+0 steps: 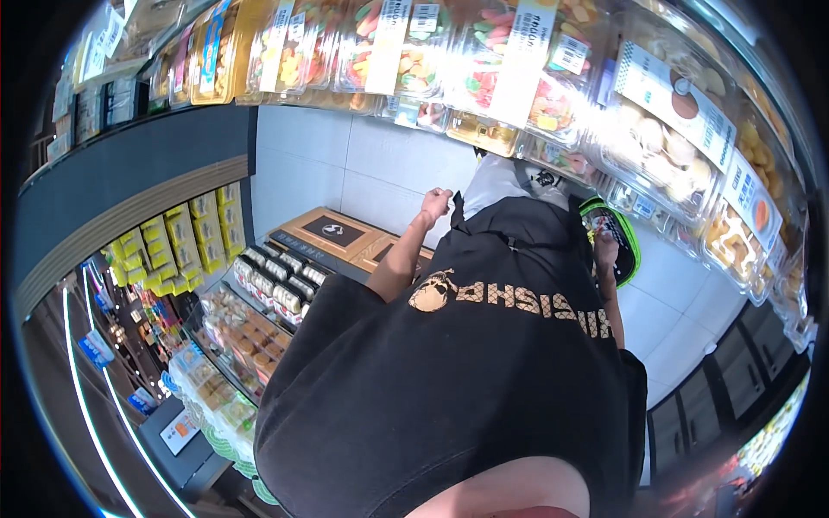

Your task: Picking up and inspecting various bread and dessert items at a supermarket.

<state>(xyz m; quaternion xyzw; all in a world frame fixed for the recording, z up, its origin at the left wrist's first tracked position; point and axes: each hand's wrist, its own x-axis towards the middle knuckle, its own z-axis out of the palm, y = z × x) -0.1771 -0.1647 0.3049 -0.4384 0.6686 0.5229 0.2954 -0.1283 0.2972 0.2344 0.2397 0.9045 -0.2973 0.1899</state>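
My left hand (438, 202) is held out beside my waist at the left, fingers curled, with nothing discernible in it. Close to its right juts a black tip of the dark garment (511, 223) at my waist. My right hand (606, 249) hangs at my other side, over a black item with a lime-green rim (627, 243), perhaps a bag or basket; whether the hand grips it cannot be told. Ahead of me, clear plastic boxes of coloured candy (479, 58) line a shelf, apart from both hands. Below them, light shoes or trouser legs (511, 181) partly show.
Clear boxes of pale snacks (667, 136) continue along the shelf at the right. A wooden-fronted display counter (337, 230) with black-lidded jars (278, 275) stands at the left. Yellow packets (188, 239) hang beyond it. Dark cabinets (725, 369) are at the lower right, on a grey tiled floor (382, 162).
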